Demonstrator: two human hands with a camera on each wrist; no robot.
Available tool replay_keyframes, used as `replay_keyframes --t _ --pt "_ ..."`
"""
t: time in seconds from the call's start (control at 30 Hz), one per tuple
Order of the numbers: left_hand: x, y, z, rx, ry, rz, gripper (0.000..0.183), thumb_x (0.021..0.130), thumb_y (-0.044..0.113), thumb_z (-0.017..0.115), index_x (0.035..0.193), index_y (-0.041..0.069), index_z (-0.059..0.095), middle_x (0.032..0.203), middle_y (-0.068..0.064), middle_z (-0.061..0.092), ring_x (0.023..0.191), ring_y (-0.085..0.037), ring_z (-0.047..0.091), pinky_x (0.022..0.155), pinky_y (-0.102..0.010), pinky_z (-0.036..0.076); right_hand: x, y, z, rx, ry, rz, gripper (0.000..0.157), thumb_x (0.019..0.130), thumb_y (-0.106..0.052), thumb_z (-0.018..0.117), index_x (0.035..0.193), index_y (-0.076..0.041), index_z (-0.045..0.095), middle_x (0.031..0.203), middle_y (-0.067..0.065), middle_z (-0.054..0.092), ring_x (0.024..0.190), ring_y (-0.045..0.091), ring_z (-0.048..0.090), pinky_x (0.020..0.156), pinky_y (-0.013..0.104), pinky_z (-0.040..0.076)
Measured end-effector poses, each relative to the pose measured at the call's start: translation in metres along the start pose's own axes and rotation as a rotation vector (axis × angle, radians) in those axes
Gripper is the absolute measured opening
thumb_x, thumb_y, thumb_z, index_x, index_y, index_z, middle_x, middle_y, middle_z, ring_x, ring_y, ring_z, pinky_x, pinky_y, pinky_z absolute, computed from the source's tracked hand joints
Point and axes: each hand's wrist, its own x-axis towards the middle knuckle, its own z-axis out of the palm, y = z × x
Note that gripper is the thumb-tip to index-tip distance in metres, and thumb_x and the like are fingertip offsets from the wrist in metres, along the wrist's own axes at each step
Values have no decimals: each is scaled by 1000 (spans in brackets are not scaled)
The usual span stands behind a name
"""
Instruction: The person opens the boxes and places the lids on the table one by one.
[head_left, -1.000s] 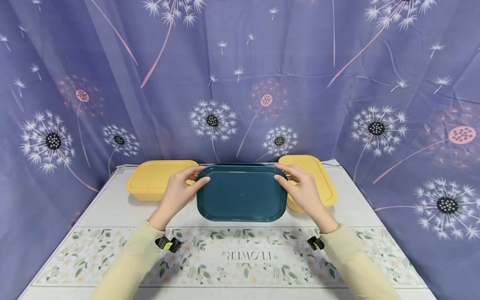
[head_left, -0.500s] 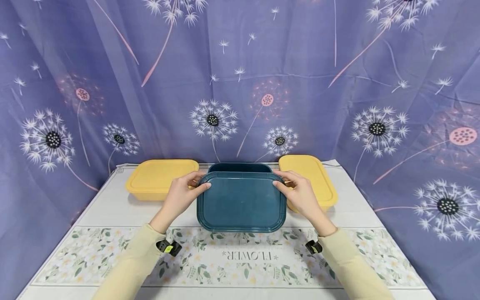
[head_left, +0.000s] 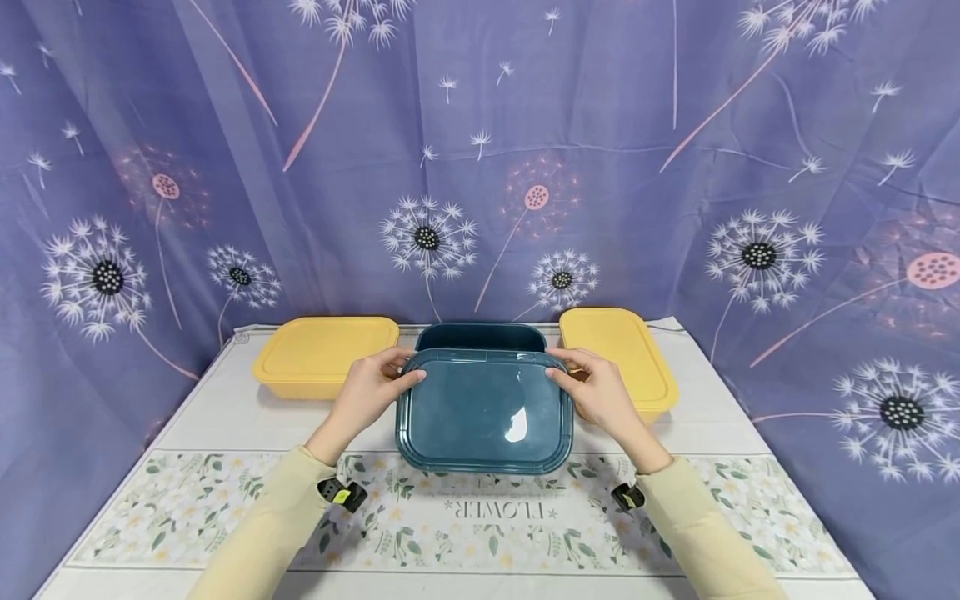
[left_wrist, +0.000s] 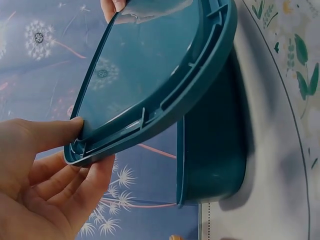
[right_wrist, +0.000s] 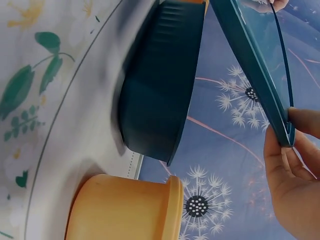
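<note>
A dark teal rectangular lid [head_left: 480,417] with rounded corners is held up between both hands, its underside facing me and tilted, a bright reflection on it. My left hand [head_left: 369,392] pinches its far left corner, thumb on the inner face and fingers behind, as the left wrist view [left_wrist: 55,180] shows. My right hand [head_left: 600,392] pinches the far right corner the same way. Behind the lid stands a teal container [head_left: 480,335] with its top uncovered; in the head view the lid hides its lower front. In the right wrist view the lid [right_wrist: 257,70] is apart from the container [right_wrist: 160,80].
A yellow lidded container [head_left: 322,350] stands left of the teal one, and another yellow lidded container [head_left: 618,354] stands at its right, turned lengthwise. The white table [head_left: 202,417] bears a floral printed strip [head_left: 180,517]. A purple dandelion curtain [head_left: 337,208] hangs behind and at both sides.
Both hands have brought the lid nearer to me and tilted it, so the far part of the teal container behind it now shows. The yellow containers have stayed in place.
</note>
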Motion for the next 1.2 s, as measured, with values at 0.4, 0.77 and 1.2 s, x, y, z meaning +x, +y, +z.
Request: replay_keyframes --t 0.4,0.77,1.2 --pt "-6 -6 6 13 -42 -28 40 91 29 78 123 6 71 96 -6 73 78 -17 68 71 -39 56 -6 8 4 4 -16 -14 35 91 -18 76 125 -10 72 86 0 62 80 17 64 70 29 52" --pt "-16 -18 15 39 -66 -80 36 90 27 79 119 7 72 97 -7 73 73 -13 64 65 -34 54 -14 16 19 -21 -79 10 35 93 -17 75 126 -7 71 103 7 72 85 19 68 74 35 56" --pt "-20 -29 28 18 -106 -98 29 89 20 79 113 6 73 90 -5 71 65 -11 61 58 -30 51 -20 21 27 -63 -163 82 36 94 -15 72 129 -5 68 122 15 67 95 28 69 75 39 58"
